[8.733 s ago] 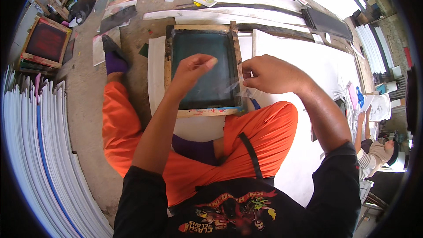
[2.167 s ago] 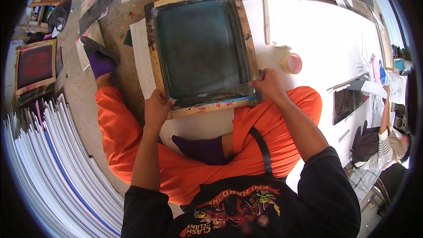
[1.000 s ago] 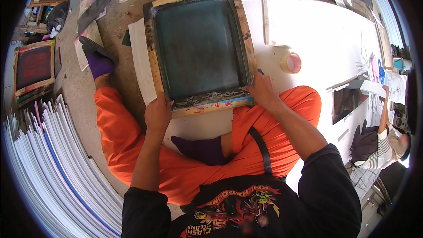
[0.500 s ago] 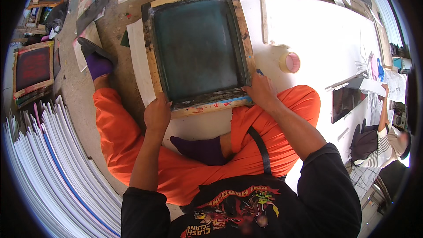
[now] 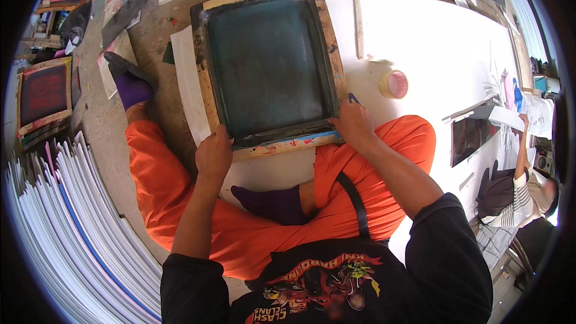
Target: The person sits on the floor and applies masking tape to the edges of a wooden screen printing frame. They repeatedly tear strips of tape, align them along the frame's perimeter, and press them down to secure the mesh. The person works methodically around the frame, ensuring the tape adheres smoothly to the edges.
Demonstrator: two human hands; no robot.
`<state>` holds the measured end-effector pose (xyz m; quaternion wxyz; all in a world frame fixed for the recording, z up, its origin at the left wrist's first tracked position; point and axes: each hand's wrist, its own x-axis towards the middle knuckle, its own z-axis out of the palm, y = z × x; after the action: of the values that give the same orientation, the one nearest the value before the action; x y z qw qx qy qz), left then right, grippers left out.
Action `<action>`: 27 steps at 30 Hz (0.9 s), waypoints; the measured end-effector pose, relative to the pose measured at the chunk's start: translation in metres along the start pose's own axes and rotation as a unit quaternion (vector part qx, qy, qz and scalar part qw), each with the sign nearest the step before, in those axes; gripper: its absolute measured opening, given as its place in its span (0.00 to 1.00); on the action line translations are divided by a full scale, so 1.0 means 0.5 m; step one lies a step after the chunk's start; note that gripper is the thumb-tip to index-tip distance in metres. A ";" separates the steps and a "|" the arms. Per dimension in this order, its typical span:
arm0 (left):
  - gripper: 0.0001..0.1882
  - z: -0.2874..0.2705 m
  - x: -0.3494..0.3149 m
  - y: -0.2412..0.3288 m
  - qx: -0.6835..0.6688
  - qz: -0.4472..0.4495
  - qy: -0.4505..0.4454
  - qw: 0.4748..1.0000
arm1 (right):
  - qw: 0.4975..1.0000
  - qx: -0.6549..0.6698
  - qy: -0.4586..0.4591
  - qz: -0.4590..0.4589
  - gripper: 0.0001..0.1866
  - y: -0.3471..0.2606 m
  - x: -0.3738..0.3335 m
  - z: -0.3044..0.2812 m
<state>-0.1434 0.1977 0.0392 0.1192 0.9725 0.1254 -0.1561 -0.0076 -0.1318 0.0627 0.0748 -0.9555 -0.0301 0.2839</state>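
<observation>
A wood-framed printing screen with dark green mesh lies before me, its bars stained with paint. My left hand grips its near left corner, fingers closed round the bar. At the near right corner my right hand is closed on the frame too, next to a small blue thing I cannot make out. Under the screen is a white board, and a pale strip shows along the screen's left side. A roll of clear tape stands on the board to the right.
Stacked white sheets fill the lower left. Another screen with dark red mesh leans at the far left. A wooden strip lies on the board. At the right a person handles a white sheet beside a dark screen.
Both hands keep their hold on the screen, which has barely shifted. The person at the right stays in nearly the same place.
</observation>
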 end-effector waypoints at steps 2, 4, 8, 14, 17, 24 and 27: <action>0.14 -0.001 0.001 0.001 0.007 0.004 -0.004 1.000 | 1.000 0.000 -0.002 0.002 0.23 -0.002 0.000 0.003; 0.14 0.002 0.003 -0.005 0.014 0.015 -0.005 1.000 | 0.999 -0.027 0.017 -0.021 0.20 -0.003 -0.003 0.008; 0.13 -0.001 0.004 0.003 0.038 0.024 -0.017 0.999 | 0.994 -0.082 0.041 -0.051 0.17 0.001 -0.006 0.037; 0.11 -0.001 0.003 0.005 0.051 0.037 -0.019 0.998 | 0.992 -0.100 0.036 -0.066 0.17 -0.004 -0.004 0.036; 0.12 -0.002 0.004 0.004 0.051 0.042 -0.018 0.998 | 0.994 -0.092 0.028 -0.048 0.17 -0.004 -0.002 0.029; 0.12 -0.020 0.019 0.016 0.052 0.030 -0.057 0.997 | 0.992 -0.094 0.048 -0.069 0.17 0.001 -0.002 0.042; 0.11 -0.019 0.020 0.017 0.049 0.025 -0.064 0.996 | 0.991 -0.101 0.050 -0.067 0.18 0.002 -0.002 0.047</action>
<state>-0.1293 0.1942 0.0462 0.0827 0.9680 0.0857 -0.2208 -0.0211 -0.1300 0.0436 -0.0016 -0.9669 -0.1190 0.2255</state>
